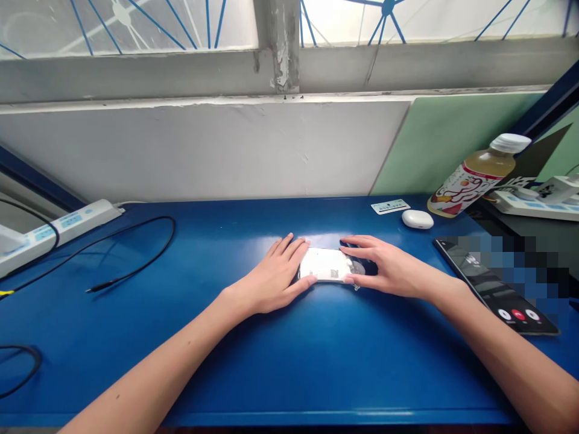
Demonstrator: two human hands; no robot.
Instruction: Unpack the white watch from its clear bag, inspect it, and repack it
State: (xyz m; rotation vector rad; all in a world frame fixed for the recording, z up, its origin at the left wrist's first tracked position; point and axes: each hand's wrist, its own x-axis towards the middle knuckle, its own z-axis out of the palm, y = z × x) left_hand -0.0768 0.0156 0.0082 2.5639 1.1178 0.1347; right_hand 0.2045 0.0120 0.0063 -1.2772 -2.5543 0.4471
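Observation:
A flat white rectangular pack [323, 264] lies on the blue table in front of me, with a small dark square mark near its lower edge. Clear crinkled plastic shows at its right end; I cannot make out what is inside. My left hand [280, 274] holds the left end, thumb along the near edge and fingers at the far corner. At the opposite end, my right hand [384, 265] has its thumb on the near corner and its fingers by the far corner. Part of the pack's right end is hidden by those fingers.
A black cable [131, 274] and a white power strip [72, 226] lie at left. To the right are a card [389, 207], a white earbud case [417, 219], a drink bottle [473, 178], a phone [482, 283] and another power strip [534, 207]. A wall borders the table's back.

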